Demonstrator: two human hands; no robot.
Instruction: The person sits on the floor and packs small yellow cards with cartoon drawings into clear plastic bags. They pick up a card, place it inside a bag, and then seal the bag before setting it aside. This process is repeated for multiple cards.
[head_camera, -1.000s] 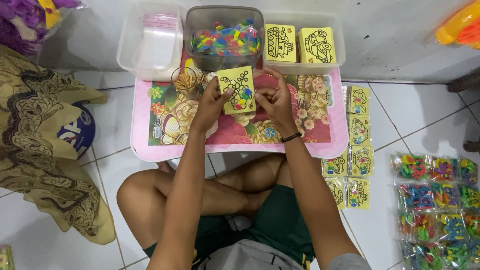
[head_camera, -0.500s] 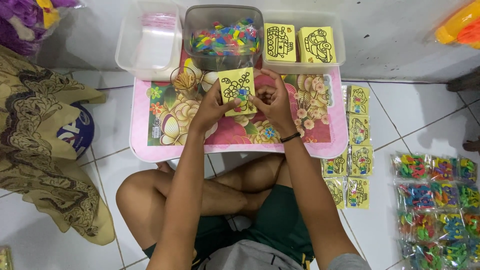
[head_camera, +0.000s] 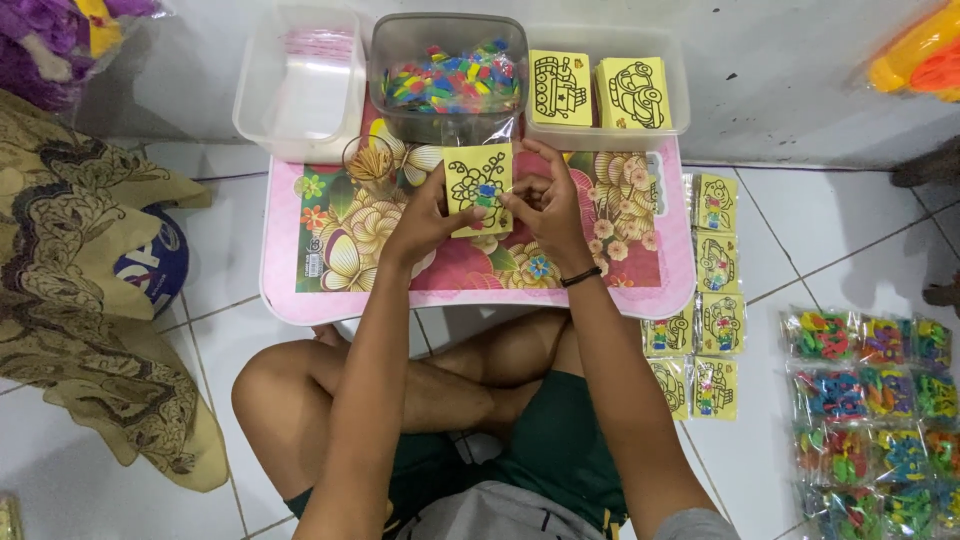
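Yellow flower card (head_camera: 478, 188) held upright at frame centre above the pink surface (head_camera: 300, 290); left hand (head_camera: 425, 215) grips its left edge, right hand (head_camera: 545, 205) pinches its right side.

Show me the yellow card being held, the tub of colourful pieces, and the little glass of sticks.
yellow card (head_camera: 478, 185), head view, on its printed flower drawing.
tub of colourful pieces (head_camera: 450, 125), head view, on its clear front wall.
glass of sticks (head_camera: 372, 163), head view, on the bundle of sticks inside it.
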